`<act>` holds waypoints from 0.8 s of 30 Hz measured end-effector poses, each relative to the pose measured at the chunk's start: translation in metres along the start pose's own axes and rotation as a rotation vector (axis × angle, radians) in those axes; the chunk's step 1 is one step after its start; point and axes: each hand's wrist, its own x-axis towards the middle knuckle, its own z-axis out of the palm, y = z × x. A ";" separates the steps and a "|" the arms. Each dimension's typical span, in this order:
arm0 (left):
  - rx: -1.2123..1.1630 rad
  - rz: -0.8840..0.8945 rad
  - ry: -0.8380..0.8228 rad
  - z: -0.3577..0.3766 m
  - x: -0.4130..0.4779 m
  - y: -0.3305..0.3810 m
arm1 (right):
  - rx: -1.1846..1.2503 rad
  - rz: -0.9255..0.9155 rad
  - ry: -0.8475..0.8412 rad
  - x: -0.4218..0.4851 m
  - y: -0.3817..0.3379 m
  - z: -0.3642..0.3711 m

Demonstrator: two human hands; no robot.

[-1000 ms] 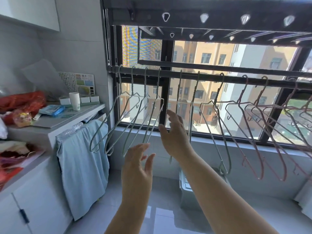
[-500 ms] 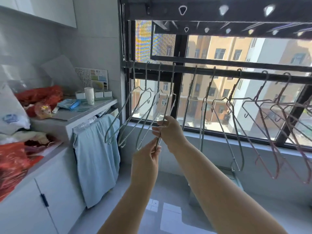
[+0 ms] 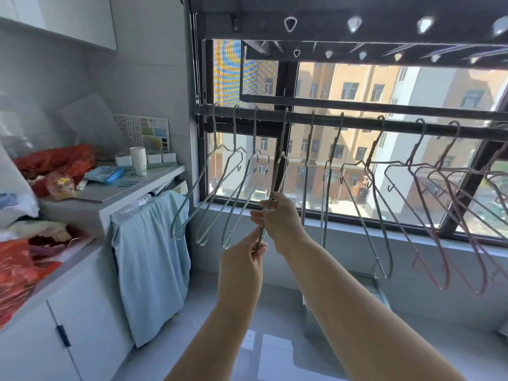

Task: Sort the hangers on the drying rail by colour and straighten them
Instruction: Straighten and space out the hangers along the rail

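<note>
Standing in this laundry nook, I see at the far left a tabletop (image 3: pixel 115 192) crowded with a red bag (image 3: pixel 55 162) and a white cup (image 3: pixel 138 160), and a pale blue cloth (image 3: pixel 154 259) draped over its front edge. Along the window runs the dark drying rail (image 3: pixel 354 124). Three pale green hangers (image 3: pixel 234 133) hang at its left end, tilted toward the wall. Next to them the person's left hand (image 3: pixel 244 259) pinches the bottom end of a fourth green hanger (image 3: pixel 283 138), which is hooked on the rail and turned edge-on. The right hand (image 3: pixel 280 215) grips the same hanger higher up, fingers curled round its wire. Further right hang more green hangers (image 3: pixel 308 149), spaced apart, and then a tangle of pink hangers (image 3: pixel 414 149) overlapping one another at the right end.
</note>
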 end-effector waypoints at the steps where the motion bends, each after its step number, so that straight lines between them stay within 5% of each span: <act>1: 0.006 0.000 -0.008 0.000 0.000 0.001 | 0.006 0.002 -0.001 0.000 0.000 0.000; 13: -0.021 -0.016 -0.040 0.004 -0.006 0.003 | 0.091 0.038 0.039 -0.008 0.000 -0.003; 17: -0.038 -0.003 -0.080 0.006 -0.008 0.003 | -0.177 0.028 0.092 -0.012 -0.006 -0.005; 20: 0.016 0.068 -0.101 -0.003 -0.013 -0.002 | -0.396 -0.154 0.143 -0.014 -0.011 -0.004; 24: 0.130 0.187 0.197 -0.026 -0.012 -0.012 | -0.515 -0.395 0.075 -0.015 -0.026 0.010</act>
